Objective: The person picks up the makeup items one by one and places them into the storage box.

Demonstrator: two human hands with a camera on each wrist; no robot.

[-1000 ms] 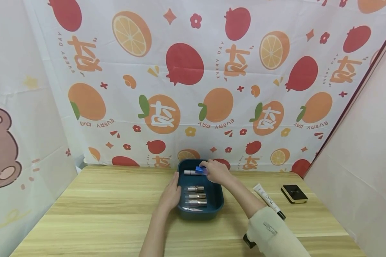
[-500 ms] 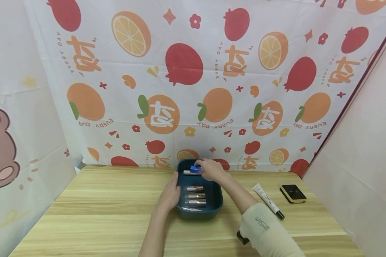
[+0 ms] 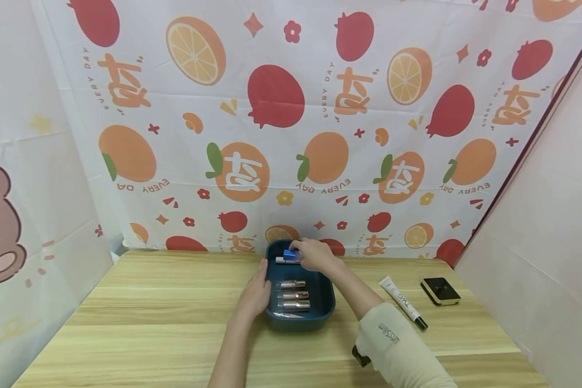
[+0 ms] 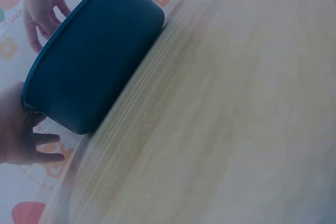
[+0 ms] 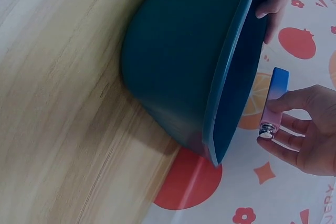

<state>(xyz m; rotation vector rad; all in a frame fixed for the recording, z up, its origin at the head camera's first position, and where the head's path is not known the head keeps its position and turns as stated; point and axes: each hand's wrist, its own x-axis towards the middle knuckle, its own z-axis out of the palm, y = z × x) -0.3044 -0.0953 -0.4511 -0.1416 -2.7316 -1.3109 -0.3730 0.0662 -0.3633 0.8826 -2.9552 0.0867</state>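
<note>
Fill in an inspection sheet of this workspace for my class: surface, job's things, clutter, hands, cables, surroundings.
Surface: wood-grain table.
Job's things: teal bin; inside, a pale tube at the far end, three metallic tubes nearer the front; a blue-and-pink tube in hand.
Clutter: right of the bin, a white TWG tube and black-topped square case; a black thing, partly hidden by the right sleeve.
Hands: left hand holds the bin's left rim; right hand pinches the blue-and-pink tube.
Cables: nothing seen.
Surroundings: fruit-print sheet behind; bear-print sheet at left.
</note>
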